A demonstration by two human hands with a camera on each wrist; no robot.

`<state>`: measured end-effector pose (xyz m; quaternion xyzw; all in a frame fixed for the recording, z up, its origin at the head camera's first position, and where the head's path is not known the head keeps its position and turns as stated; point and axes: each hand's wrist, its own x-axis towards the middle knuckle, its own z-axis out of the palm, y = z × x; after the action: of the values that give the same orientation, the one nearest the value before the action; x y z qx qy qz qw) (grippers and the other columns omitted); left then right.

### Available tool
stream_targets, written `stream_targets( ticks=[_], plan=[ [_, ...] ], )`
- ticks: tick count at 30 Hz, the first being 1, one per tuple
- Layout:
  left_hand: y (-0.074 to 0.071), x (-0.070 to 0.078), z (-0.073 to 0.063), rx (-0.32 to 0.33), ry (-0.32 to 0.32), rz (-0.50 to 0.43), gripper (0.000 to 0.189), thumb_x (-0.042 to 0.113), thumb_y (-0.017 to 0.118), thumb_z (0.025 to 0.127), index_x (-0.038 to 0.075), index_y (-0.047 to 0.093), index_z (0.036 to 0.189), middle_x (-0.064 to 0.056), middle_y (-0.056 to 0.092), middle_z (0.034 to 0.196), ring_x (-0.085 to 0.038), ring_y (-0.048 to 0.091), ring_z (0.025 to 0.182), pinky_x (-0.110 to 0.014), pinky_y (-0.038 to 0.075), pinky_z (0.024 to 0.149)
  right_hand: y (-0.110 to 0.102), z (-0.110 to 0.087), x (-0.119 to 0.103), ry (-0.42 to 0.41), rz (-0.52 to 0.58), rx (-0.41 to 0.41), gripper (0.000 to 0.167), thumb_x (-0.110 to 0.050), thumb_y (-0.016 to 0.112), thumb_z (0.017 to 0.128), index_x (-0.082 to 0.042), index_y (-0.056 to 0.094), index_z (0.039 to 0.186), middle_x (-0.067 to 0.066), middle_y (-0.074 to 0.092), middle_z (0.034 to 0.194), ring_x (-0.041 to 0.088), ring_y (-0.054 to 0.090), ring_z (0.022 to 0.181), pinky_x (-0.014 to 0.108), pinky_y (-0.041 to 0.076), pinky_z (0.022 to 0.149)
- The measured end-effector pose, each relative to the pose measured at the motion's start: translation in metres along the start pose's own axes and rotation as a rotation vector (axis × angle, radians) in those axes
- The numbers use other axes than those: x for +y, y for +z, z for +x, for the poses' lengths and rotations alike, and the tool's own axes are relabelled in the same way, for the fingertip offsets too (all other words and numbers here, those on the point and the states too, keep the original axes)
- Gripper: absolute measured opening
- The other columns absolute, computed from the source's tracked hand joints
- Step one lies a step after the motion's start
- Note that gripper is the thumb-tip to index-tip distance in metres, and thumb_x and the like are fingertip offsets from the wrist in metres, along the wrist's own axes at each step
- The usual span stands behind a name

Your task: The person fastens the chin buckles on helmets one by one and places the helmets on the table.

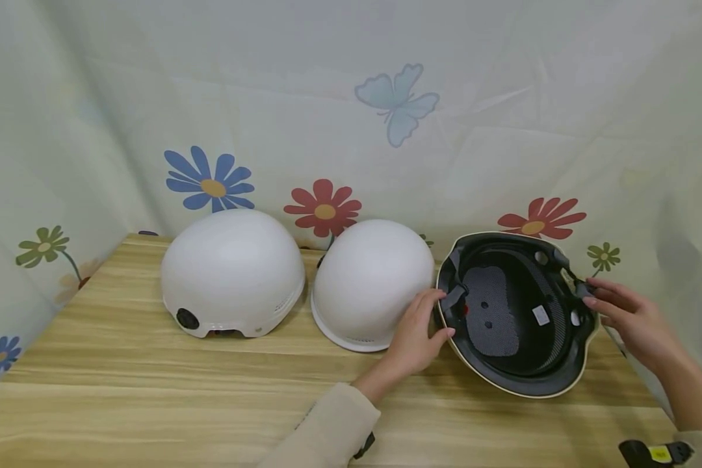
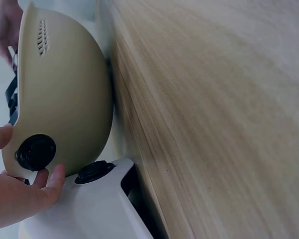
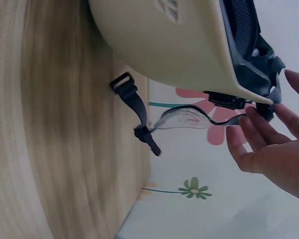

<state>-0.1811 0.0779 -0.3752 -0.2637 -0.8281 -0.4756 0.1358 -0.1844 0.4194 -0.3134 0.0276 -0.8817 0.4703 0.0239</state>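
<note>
Floral cloth (image 1: 538, 117) behind, at twelve o'clock; wood-grain table (image 1: 181, 403) below. On it, two white helmets (image 1: 234, 266) (image 1: 374, 279); to their three o'clock, upturned beige helmet (image 1: 491, 325). Grips its nine o'clock rim with left hand (image 1: 415, 335); with right hand (image 1: 643, 325) pinches its three o'clock edge, beside dark strap (image 3: 275, 89).

I see left hand (image 2: 22, 199) gripping beige, rounded hard-shell helmet (image 2: 74, 94) at rim, fingertips just beside round black plastic disc (image 2: 36, 152). Small vent slots (image 2: 43, 38) farther along. Smooth white hard-shell helmet (image 2: 84, 214) near fingertips. Blurred right hand (image 2: 9, 22) beyond rim. Light-brown wood-grain table (image 2: 214, 114) alongside.
</note>
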Motion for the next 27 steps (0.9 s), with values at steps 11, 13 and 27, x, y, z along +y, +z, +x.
stream_targets(
  ticks=[11,13,27],
  plan=[
    [-0.001,-0.001,-0.002,0.007,-0.002,-0.017,0.052,0.011,0.067,0.083,0.0,0.043,0.128,-0.013,0.044,0.131,-0.023,0.041,0.122,-0.03,0.032,0.102,0.006,-0.013,-0.031,-0.181,0.303,0.067,0.036,-0.001,0.051,0.092,-0.006,0.05,0.127,-0.005,0.052,0.11,0.002,0.049,0.095,0.006,0.037,0.078],
    [-0.002,-0.001,-0.002,-0.001,-0.01,-0.023,0.053,0.012,0.066,0.083,0.001,0.042,0.129,-0.013,0.043,0.132,-0.023,0.041,0.123,-0.031,0.032,0.102,0.008,-0.016,-0.034,-0.166,0.17,0.076,0.038,-0.006,0.051,0.093,-0.006,0.047,0.131,-0.007,0.05,0.112,0.0,0.047,0.098,0.006,0.035,0.078],
    [-0.002,-0.002,-0.004,-0.021,-0.008,-0.037,0.053,0.011,0.066,0.083,0.002,0.042,0.13,-0.012,0.042,0.133,-0.023,0.04,0.123,-0.031,0.032,0.102,0.014,-0.022,-0.035,-0.122,-0.066,0.139,0.047,-0.013,0.056,0.091,-0.016,0.044,0.136,-0.018,0.052,0.105,-0.007,0.05,0.093,0.005,0.04,0.07]
  ],
)
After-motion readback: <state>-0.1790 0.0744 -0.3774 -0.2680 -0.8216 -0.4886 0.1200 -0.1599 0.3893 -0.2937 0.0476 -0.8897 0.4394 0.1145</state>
